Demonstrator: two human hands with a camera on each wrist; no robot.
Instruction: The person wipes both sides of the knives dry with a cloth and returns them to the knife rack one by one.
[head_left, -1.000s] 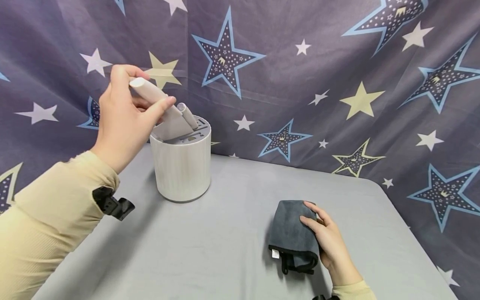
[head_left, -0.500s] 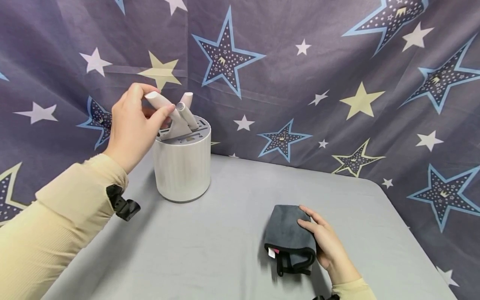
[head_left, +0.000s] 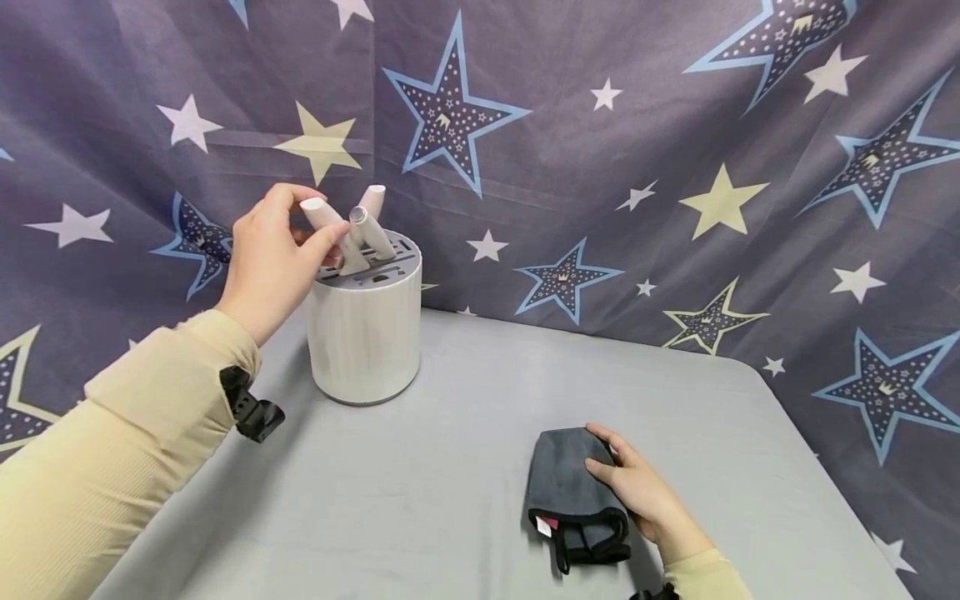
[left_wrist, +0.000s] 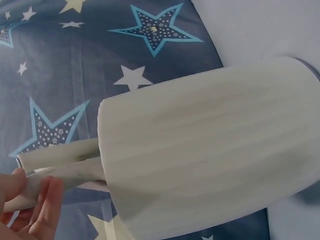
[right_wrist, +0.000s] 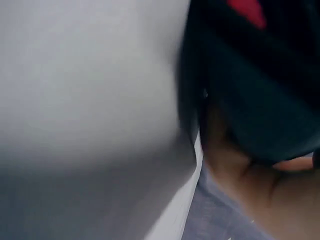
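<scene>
My left hand (head_left: 270,250) pinches the white handle of a knife (head_left: 321,213) between thumb and fingers. The knife's blade is mostly down in a slot of the round white knife block (head_left: 363,342); only a short part shows above the grey top. In the left wrist view, the fingers (left_wrist: 48,207) wrap the handle beside the block's ribbed wall (left_wrist: 210,150). On the right, my right hand (head_left: 647,493) grips a folded dark grey cloth (head_left: 573,475) with black edging and a small white tag. Close up, the right wrist view shows the cloth blurred and dark.
Two more handles, one light grey (head_left: 372,234) and one pale pink (head_left: 372,200), stick up from the block. A grey-covered table (head_left: 450,433) lies under everything. Behind it hangs a dark curtain (head_left: 570,192) printed with stars.
My left hand has moved down and slightly right, sliding the knife's blade deeper into the block. The right hand and cloth have shifted a little toward the near left.
</scene>
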